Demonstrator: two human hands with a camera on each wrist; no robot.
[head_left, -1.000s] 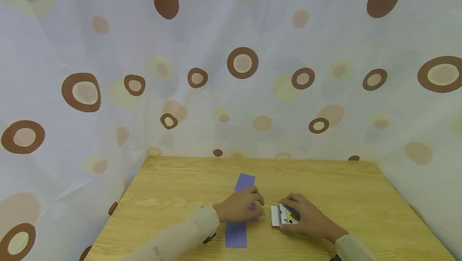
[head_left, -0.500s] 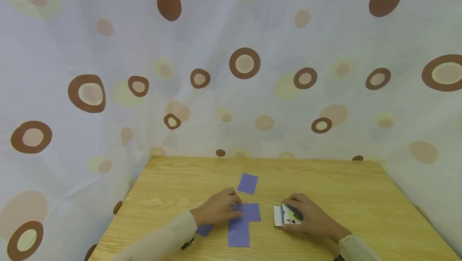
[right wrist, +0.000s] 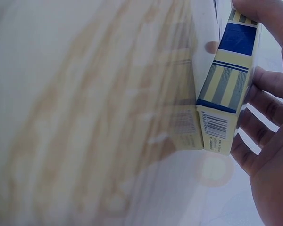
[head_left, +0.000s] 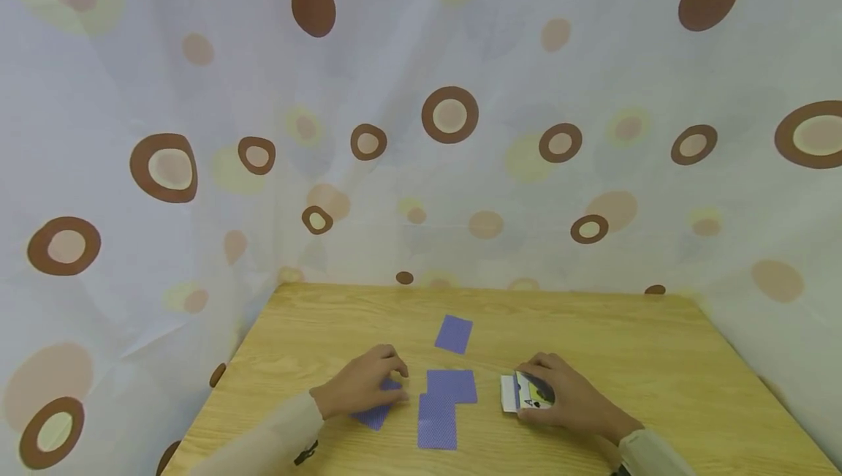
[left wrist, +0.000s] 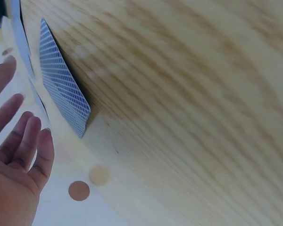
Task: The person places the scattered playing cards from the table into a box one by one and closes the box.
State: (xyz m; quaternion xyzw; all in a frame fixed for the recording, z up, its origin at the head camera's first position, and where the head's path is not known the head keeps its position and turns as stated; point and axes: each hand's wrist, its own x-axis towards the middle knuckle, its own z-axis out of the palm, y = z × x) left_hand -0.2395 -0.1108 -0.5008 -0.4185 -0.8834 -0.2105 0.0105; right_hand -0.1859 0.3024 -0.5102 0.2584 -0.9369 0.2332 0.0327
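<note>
My left hand (head_left: 362, 382) hovers over a blue-backed playing card (head_left: 373, 417) at the left of the group, partly hiding it. In the left wrist view the loosely bent fingers (left wrist: 7, 113) appear apart from that card (left wrist: 63, 80). To the right, my right hand (head_left: 571, 401) grips a playing card box (head_left: 534, 394) with an ace of spades on its top and a white flap sticking out leftward. The right wrist view shows the box's yellow and blue striped side (right wrist: 226, 70) and a barcode, with thumb and fingers around it.
Between the hands, a sideways blue-backed card (head_left: 457, 386) meets or overlaps an upright one (head_left: 437, 423). Another card (head_left: 454, 334) lies farther back. The wooden table (head_left: 592, 330) ends at a dotted cloth (head_left: 487, 183) behind and at both sides.
My left hand has moved left, from above the middle cards to the left card, uncovering the middle ones. My right hand keeps its grip on the box, nearly still.
</note>
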